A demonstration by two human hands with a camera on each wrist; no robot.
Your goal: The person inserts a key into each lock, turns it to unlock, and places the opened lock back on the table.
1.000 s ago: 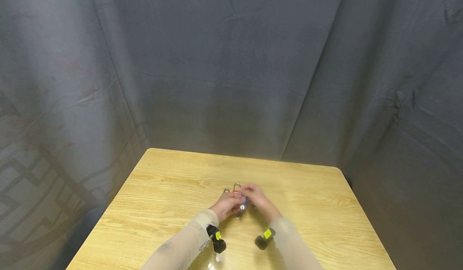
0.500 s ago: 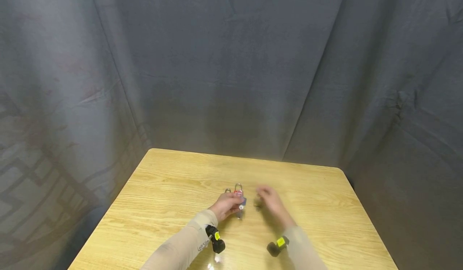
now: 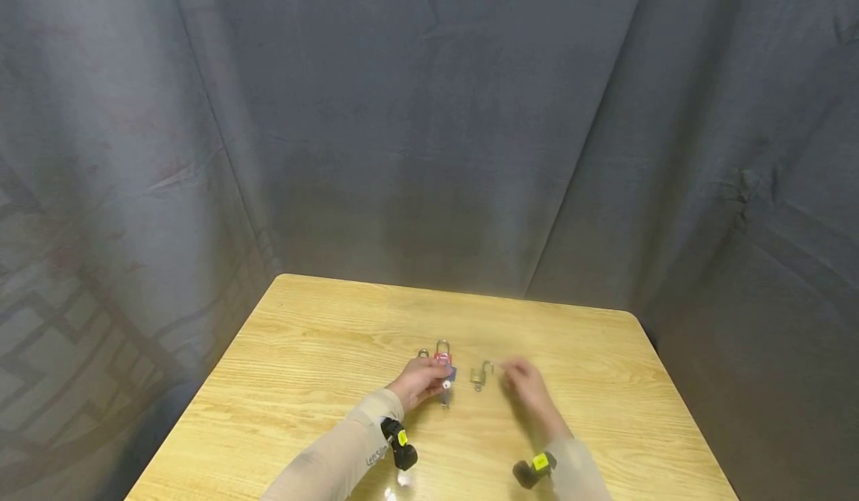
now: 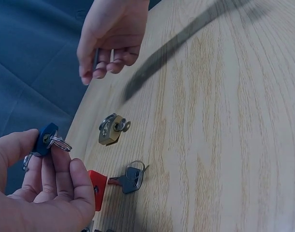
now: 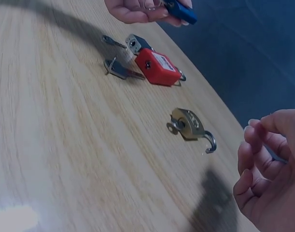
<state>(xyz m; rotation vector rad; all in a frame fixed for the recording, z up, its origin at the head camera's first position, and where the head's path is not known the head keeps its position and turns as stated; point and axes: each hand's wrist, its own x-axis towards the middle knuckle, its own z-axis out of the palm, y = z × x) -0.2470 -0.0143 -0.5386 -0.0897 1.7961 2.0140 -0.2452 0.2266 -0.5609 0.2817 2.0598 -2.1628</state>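
My left hand (image 3: 423, 380) pinches a blue padlock (image 4: 45, 140) between thumb and fingers, its keyhole end and metal rings showing in the left wrist view. My right hand (image 3: 530, 393) is raised over the table, fingers loosely curled, nothing visible in them. Between the hands lies a brass padlock (image 5: 188, 124), its shackle swung open and a key in its keyhole. Next to it rests a red padlock (image 5: 158, 67) with a dark-headed key (image 4: 132, 180) at its keyhole. A grey metal padlock (image 5: 136, 43) sits beside the red one, near a small key (image 5: 112, 41).
The wooden table (image 3: 322, 352) has rounded far corners. Grey curtains (image 3: 429, 150) hang behind it and along both sides. Light glares off the tabletop near the person.
My right hand has moved right, away from the blue padlock and past the brass padlock, which now shows fully in the head view. My left hand stays nearly still with the blue padlock.
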